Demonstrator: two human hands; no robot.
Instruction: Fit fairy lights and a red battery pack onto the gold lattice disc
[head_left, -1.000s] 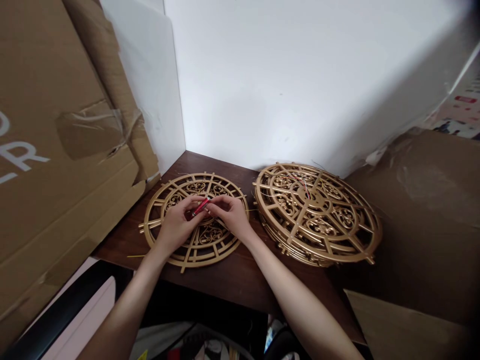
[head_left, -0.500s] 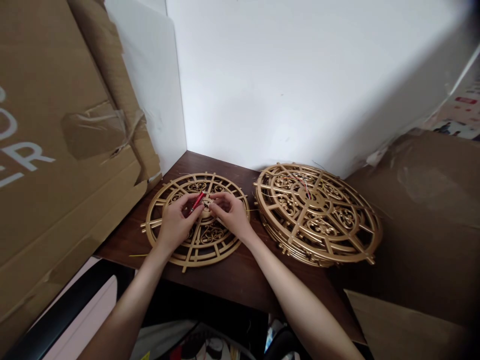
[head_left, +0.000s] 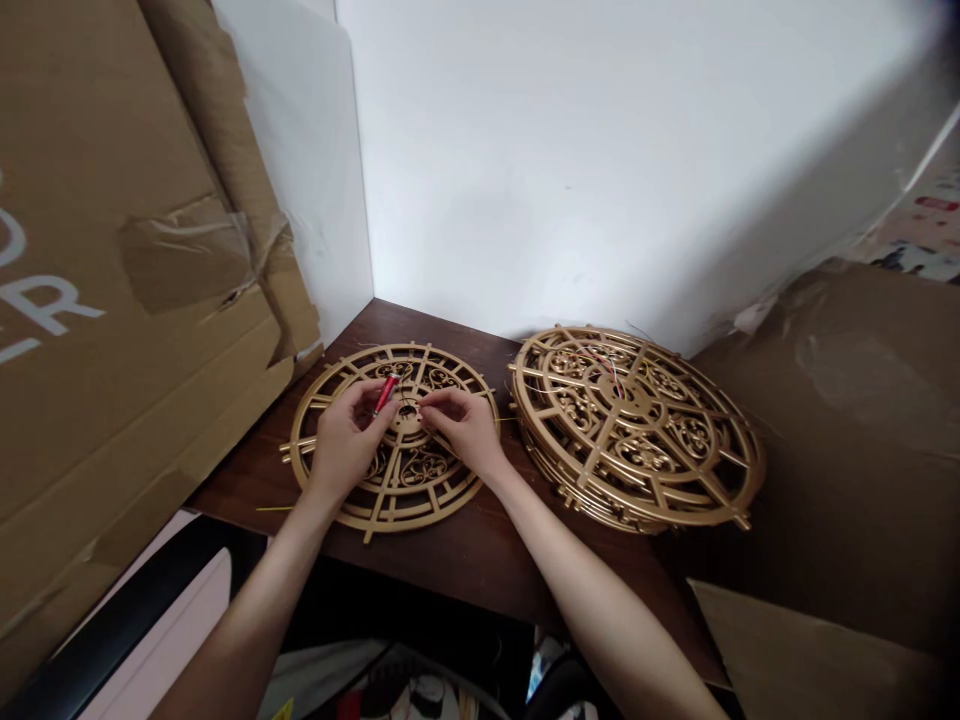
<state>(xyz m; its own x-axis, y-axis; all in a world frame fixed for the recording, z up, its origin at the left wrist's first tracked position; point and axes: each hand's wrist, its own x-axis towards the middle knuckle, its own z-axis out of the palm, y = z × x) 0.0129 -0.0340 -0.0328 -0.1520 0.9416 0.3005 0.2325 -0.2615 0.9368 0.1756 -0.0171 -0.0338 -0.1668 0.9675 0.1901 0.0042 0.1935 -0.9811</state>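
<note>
A round gold openwork frame with scrollwork lies flat on the dark wooden table, and both hands are over its centre. My left hand is closed around a slim red tool with a silver end, held at a slant; its exact kind is unclear. On the other side of the central hub, the thumb and fingers of my right hand are pinched together. Whatever lies between those fingertips is too small to make out. Thin dark wires show near the hub.
To the right stands a stack of similar gold frames, with red, white and yellow wires on top. Cardboard boxes flank the table, one at left and one at right. A white wall rises behind the dark table.
My left hand has moved slightly left and up with the red tool, widening the gap between the hands. My right hand stays nearly in place, its fingers pinched.
</note>
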